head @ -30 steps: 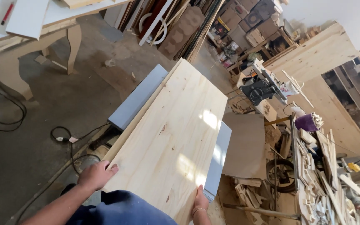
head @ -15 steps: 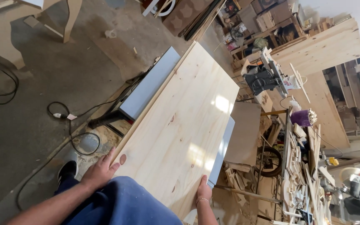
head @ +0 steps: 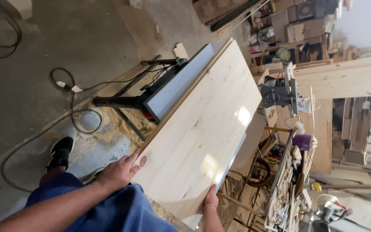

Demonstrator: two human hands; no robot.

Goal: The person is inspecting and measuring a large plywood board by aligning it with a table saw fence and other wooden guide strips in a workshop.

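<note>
A large pale wooden panel [head: 202,129] lies flat on a grey table saw [head: 174,86] and overhangs it toward me. My left hand [head: 119,172] presses on the panel's near left corner, fingers spread on the top face. My right hand [head: 211,201] grips the near right edge, thumb on top. A strip of the saw's grey table [head: 232,157] shows past the panel's right edge.
The saw stands on a black metal stand [head: 121,103] over a sawdust pile [head: 108,124]. A black cable [head: 65,86] loops across the concrete floor. My black shoe [head: 60,152] is at lower left. Cluttered benches with a machine [head: 280,92], wood offcuts and boards fill the right.
The view has tilted down and closer. The panel has slid forward over the saw, and both hands have stayed on its near end.
</note>
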